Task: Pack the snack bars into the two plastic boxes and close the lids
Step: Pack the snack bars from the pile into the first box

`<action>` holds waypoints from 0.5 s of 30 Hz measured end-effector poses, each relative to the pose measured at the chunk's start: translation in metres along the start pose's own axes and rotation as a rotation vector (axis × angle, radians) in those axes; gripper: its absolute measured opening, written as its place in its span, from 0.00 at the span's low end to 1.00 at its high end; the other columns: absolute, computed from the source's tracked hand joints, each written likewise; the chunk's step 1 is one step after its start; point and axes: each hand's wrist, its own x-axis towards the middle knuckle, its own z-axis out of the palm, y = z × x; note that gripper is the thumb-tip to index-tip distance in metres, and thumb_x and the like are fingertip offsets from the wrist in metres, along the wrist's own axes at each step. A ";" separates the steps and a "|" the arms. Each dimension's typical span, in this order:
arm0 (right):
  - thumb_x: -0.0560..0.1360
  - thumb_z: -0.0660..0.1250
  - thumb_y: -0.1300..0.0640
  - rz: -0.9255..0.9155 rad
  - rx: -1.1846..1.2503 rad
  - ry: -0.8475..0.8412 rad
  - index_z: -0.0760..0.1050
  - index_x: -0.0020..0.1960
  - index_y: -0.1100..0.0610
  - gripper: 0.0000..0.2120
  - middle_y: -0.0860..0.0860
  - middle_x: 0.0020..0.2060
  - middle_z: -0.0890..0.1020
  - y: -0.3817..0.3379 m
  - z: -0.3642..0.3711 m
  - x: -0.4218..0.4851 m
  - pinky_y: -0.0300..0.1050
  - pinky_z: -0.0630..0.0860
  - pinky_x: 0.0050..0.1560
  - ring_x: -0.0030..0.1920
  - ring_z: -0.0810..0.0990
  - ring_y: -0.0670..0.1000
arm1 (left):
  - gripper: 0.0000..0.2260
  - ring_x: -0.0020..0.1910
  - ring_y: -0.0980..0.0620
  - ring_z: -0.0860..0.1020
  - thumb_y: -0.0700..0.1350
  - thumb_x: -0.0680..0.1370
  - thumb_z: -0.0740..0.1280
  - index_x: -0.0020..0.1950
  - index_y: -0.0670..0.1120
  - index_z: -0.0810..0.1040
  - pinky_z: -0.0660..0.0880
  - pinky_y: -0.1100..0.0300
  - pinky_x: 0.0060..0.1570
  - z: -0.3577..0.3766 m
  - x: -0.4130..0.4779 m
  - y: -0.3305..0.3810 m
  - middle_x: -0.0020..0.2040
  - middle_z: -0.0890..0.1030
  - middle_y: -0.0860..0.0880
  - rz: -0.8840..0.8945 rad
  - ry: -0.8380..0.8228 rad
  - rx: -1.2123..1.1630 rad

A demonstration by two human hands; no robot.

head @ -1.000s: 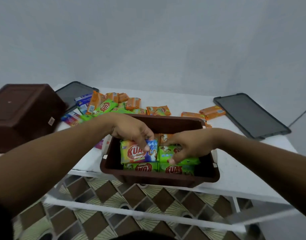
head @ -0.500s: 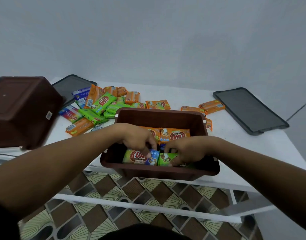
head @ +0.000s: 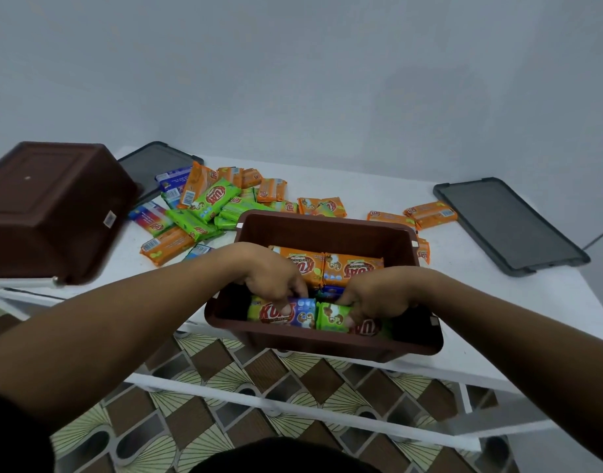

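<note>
Head view: the open brown box (head: 324,230) sits at the table's (head: 481,295) near edge, its front rim jutting past it, with dark open room at its right end. Two orange bars (head: 353,268) line its far side (labels up). Inside, the left hand (head: 272,278) pinches a green-and-blue bar (head: 276,312) with curled fingers. The right hand (head: 378,295) grips a green bar (head: 329,317) touching it. Loose snack bars (head: 211,199) lie behind, beside an upturned box (head: 54,206).
</note>
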 end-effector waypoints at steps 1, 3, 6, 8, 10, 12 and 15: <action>0.83 0.61 0.47 0.008 -0.005 -0.006 0.77 0.66 0.56 0.18 0.53 0.56 0.82 -0.001 -0.001 0.000 0.48 0.76 0.57 0.55 0.80 0.52 | 0.21 0.69 0.48 0.74 0.45 0.83 0.66 0.76 0.49 0.71 0.70 0.52 0.67 0.000 0.000 -0.001 0.71 0.76 0.50 0.000 0.006 -0.007; 0.82 0.62 0.46 0.016 -0.016 -0.011 0.77 0.67 0.55 0.19 0.52 0.57 0.82 -0.002 -0.002 0.001 0.47 0.78 0.57 0.56 0.81 0.52 | 0.21 0.68 0.47 0.74 0.45 0.83 0.67 0.76 0.49 0.72 0.71 0.50 0.68 0.000 0.000 -0.001 0.70 0.77 0.49 0.007 0.014 -0.009; 0.82 0.63 0.46 0.012 -0.021 -0.020 0.75 0.69 0.55 0.20 0.52 0.59 0.82 -0.002 -0.004 0.000 0.50 0.78 0.60 0.57 0.81 0.52 | 0.23 0.70 0.48 0.74 0.45 0.82 0.69 0.76 0.48 0.71 0.72 0.51 0.68 0.000 -0.002 0.001 0.71 0.77 0.48 0.011 0.045 0.012; 0.82 0.63 0.45 0.009 -0.037 -0.009 0.71 0.73 0.53 0.23 0.52 0.62 0.81 -0.002 -0.008 -0.004 0.50 0.77 0.62 0.60 0.79 0.52 | 0.24 0.68 0.48 0.76 0.47 0.80 0.71 0.76 0.48 0.72 0.73 0.50 0.67 -0.004 -0.005 0.000 0.70 0.78 0.49 0.006 0.099 0.005; 0.81 0.64 0.45 0.006 0.009 0.052 0.69 0.76 0.52 0.26 0.51 0.64 0.80 -0.001 -0.015 -0.009 0.49 0.77 0.63 0.61 0.79 0.51 | 0.18 0.59 0.50 0.81 0.46 0.80 0.71 0.70 0.48 0.77 0.78 0.50 0.60 -0.012 -0.012 -0.003 0.64 0.82 0.48 0.033 0.169 -0.076; 0.80 0.66 0.46 -0.005 0.097 0.146 0.70 0.75 0.52 0.25 0.49 0.63 0.80 -0.001 -0.023 -0.014 0.45 0.76 0.62 0.60 0.79 0.49 | 0.11 0.44 0.58 0.83 0.42 0.80 0.71 0.62 0.46 0.81 0.81 0.58 0.47 -0.019 -0.020 -0.006 0.55 0.85 0.47 0.097 0.253 -0.215; 0.79 0.70 0.50 -0.020 0.166 0.288 0.74 0.72 0.53 0.23 0.47 0.62 0.81 -0.005 -0.033 -0.015 0.41 0.76 0.60 0.60 0.79 0.46 | 0.05 0.36 0.64 0.80 0.42 0.80 0.71 0.55 0.49 0.83 0.75 0.67 0.39 -0.027 -0.026 -0.011 0.45 0.84 0.54 0.146 0.408 -0.196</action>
